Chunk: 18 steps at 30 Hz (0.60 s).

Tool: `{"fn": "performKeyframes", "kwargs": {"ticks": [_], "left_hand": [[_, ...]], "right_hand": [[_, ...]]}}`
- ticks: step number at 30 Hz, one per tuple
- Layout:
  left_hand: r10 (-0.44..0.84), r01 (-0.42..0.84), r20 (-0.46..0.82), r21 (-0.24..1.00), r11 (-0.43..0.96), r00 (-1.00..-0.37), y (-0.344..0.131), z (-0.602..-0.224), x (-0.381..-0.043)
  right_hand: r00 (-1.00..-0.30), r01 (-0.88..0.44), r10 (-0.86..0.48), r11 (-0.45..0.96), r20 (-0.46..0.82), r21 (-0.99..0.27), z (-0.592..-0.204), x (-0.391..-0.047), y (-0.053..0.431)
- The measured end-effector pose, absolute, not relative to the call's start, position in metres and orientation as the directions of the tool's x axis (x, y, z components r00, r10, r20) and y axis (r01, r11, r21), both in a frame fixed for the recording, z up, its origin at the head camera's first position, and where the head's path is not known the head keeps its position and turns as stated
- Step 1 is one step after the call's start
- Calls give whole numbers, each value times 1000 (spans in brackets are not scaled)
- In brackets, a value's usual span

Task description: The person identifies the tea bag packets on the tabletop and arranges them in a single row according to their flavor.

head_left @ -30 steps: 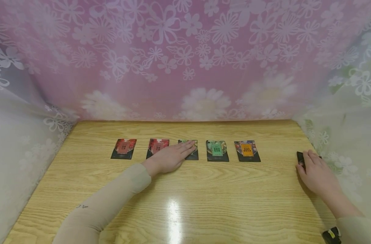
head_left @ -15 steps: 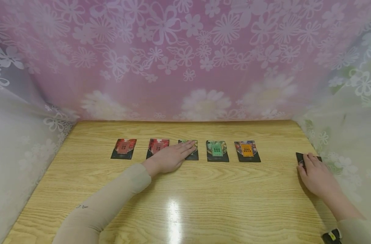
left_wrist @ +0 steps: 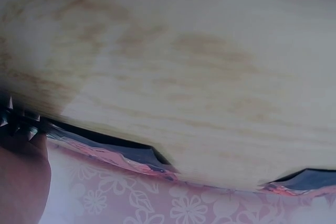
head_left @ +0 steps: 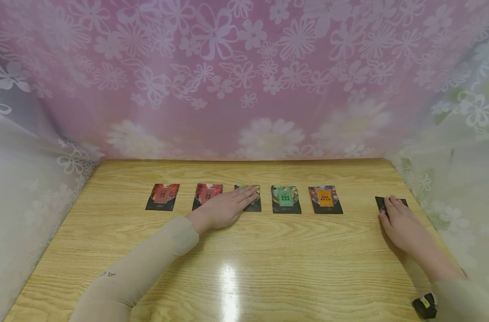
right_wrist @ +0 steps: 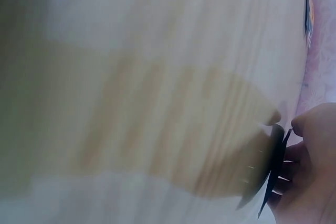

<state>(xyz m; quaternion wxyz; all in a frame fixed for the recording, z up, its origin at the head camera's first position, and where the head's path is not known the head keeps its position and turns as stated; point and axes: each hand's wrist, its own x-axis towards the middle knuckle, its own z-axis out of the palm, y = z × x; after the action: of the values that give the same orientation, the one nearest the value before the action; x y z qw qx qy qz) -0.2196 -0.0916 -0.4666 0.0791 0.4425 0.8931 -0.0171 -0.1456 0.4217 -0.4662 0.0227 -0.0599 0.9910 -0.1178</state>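
Flat small printed packets lie in a row across the wooden table in the head view. My left hand [head_left: 222,209] rests with straight fingers on the middle packet [head_left: 252,205], partly covering it. Its wrist overlaps a corner of a red-and-black packet [head_left: 207,193]. At the right side, my right hand [head_left: 403,228] holds a dark packet [head_left: 382,204] between thumb and fingers, which hide much of its face. In the right wrist view this packet [right_wrist: 273,177] shows edge-on at the fingers, close to the tabletop, with a dark shadow beside it.
Another red-and-black packet [head_left: 162,197] lies at the row's left end. Right of my left hand lie a green-labelled packet [head_left: 286,206] and an orange-labelled packet [head_left: 326,207]. Floral curtains [head_left: 248,80] hang along the table's back and sides. A black strapped object [head_left: 424,306] sits by my right wrist.
My right hand has moved left with the dark packet, away from the table's right edge. The left hand and the row of packets have stayed in place.
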Motion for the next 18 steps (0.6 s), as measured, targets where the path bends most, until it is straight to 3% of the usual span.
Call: {"fn": "performKeyframes", "kwargs": {"ticks": [18], "left_hand": [[788, 797, -155, 13, 604, -595, -90, -465, -219]], "right_hand": [[-978, -178, -197, 960, -69, -216, -461, -173, 373]]}}
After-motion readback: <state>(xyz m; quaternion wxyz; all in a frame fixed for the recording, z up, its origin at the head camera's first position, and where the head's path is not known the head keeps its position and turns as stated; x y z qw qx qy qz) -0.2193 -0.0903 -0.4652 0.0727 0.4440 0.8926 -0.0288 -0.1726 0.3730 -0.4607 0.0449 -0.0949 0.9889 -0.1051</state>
